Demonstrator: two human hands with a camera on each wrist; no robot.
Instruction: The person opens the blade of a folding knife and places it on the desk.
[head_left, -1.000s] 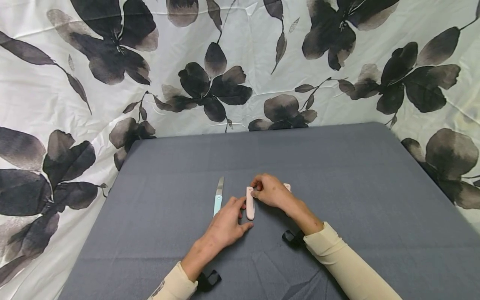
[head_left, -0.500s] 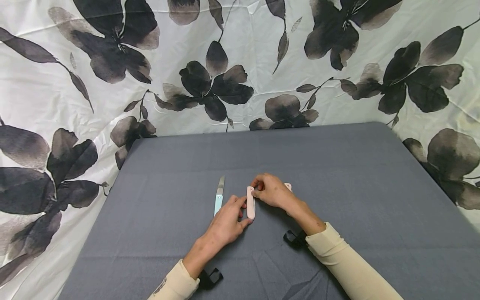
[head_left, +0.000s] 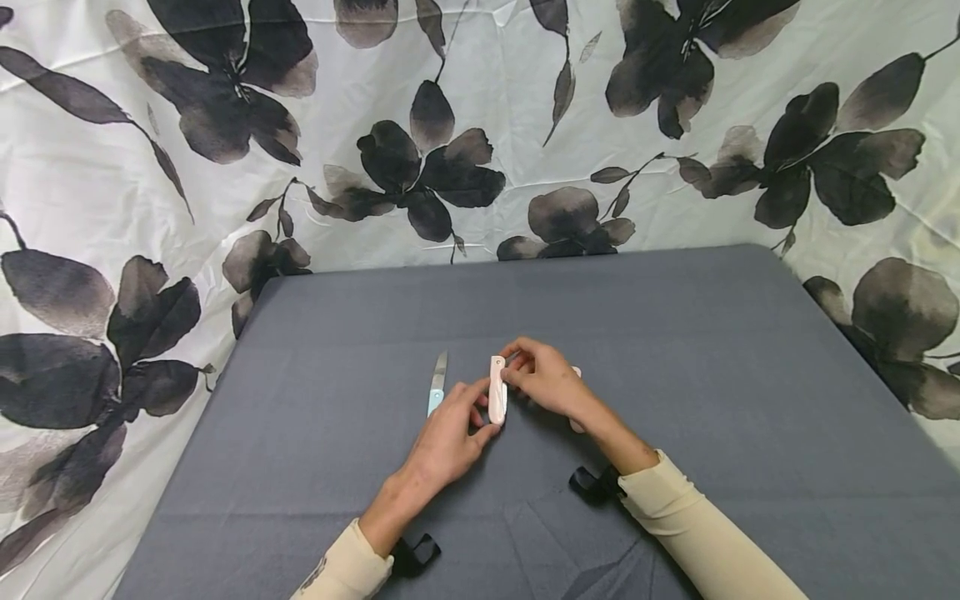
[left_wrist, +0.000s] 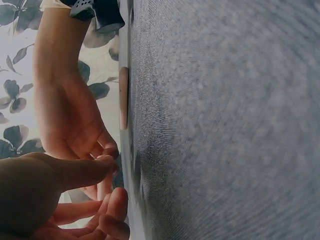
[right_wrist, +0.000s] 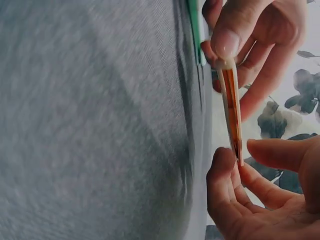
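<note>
Both hands point(head_left: 498, 400) pinch a pink folding knife point(head_left: 497, 389) above the grey tablecloth point(head_left: 675, 350), floral backdrop point(head_left: 112, 167) behind.

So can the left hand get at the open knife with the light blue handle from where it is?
Probably yes. The light blue-handled knife lies on the grey cloth beside the left hand with nothing between them, but that hand's grip is on the closed pink folding knife, shared with the right hand.
</note>
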